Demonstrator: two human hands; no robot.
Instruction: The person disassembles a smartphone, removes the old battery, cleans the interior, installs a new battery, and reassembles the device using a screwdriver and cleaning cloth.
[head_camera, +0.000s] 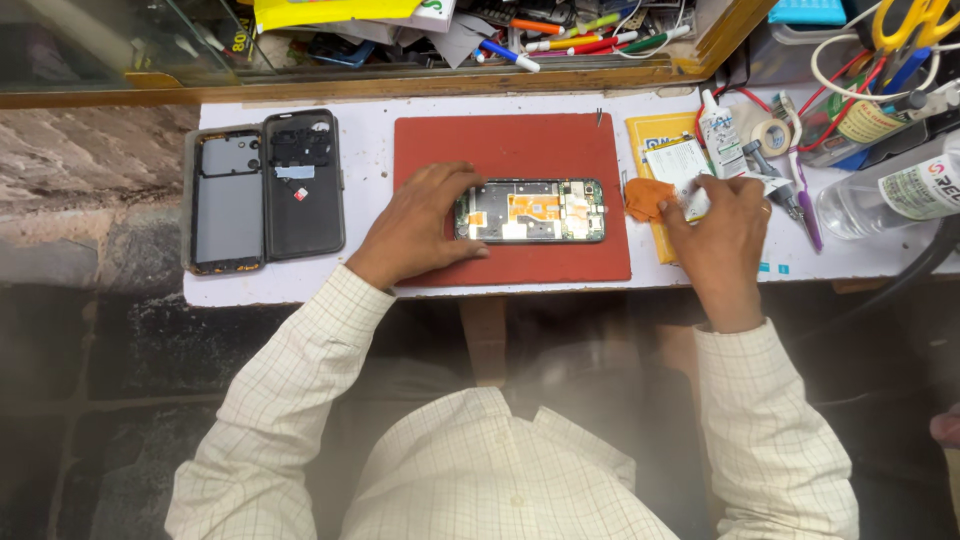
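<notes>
My left hand (420, 225) lies flat on the red mat (430, 150), fingers spread and curled round the near end of the opened phone (531, 211), thumb along its lower edge, holding it steady. The phone lies across the mat just past my fingertips, back off, its boards and orange flex strips showing.

My right hand (722, 235) is off the mat to the other side, fingers pressed together and bent down on a flat white part (680, 165) that rests on a yellow sheet (655, 130). I take that part for the battery, though my knuckles hide most of it and I cannot tell for sure whether I am pinching it or only pressing on it. An orange cloth (645, 197) lies just beside my right thumb, between that hand and the phone. A small glue bottle (718, 135) stands just beyond my right fingertips, and a clear bottle (890, 195) lies well out past them. Two phone back covers (265, 190) lie side by side well apart from my left hand, on its outer side.

I judge this as the mid-repair step: body held, a part being readied. Next calls for a firm pinch on the white part, a lift clear of the cloth, and the left hand keeping the frame from sliding.
</notes>
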